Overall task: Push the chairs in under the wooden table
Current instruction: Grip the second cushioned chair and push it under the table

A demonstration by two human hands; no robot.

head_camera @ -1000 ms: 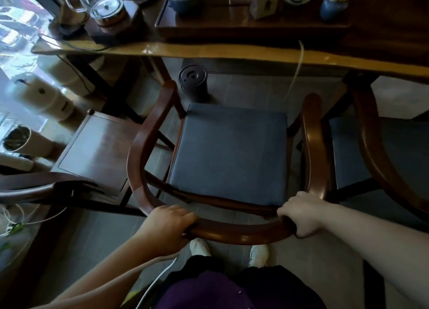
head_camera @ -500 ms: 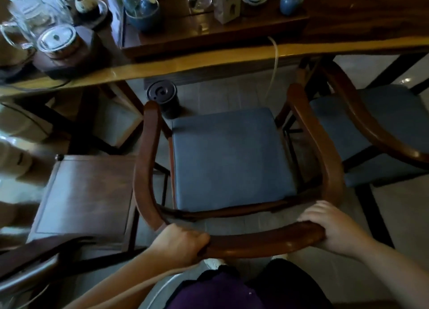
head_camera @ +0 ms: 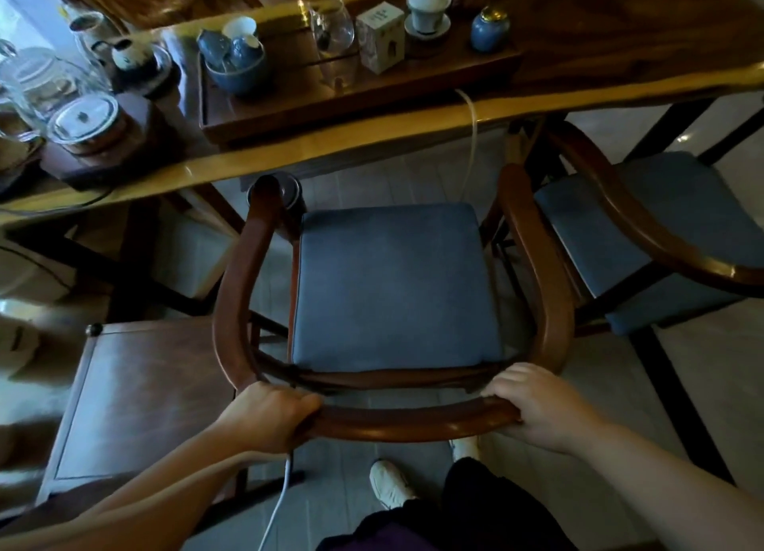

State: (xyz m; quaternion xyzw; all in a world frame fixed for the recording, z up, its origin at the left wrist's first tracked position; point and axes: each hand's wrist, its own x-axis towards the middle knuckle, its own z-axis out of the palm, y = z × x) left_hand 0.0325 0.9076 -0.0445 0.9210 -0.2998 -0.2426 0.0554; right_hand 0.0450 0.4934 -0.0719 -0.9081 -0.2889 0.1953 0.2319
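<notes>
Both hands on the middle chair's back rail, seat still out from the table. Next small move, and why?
Probably a straight push forward. The left hand and right hand grip the curved back rail of the middle chair, whose blue cushion lies wholly clear of the wooden table edge. Watch the dark round canister on the floor by the left arm tip; it may block the way.

Blue cushion (head_camera: pixel 392 285) on a reddish-brown chair (head_camera: pixel 537 269), amber-edged dark table (head_camera: pixel 330 153), blue cups (head_camera: pixel 231 50), white shoes (head_camera: pixel 386 484).

text: none legible | white box (head_camera: pixel 381 37) on table: print too blurred
</notes>
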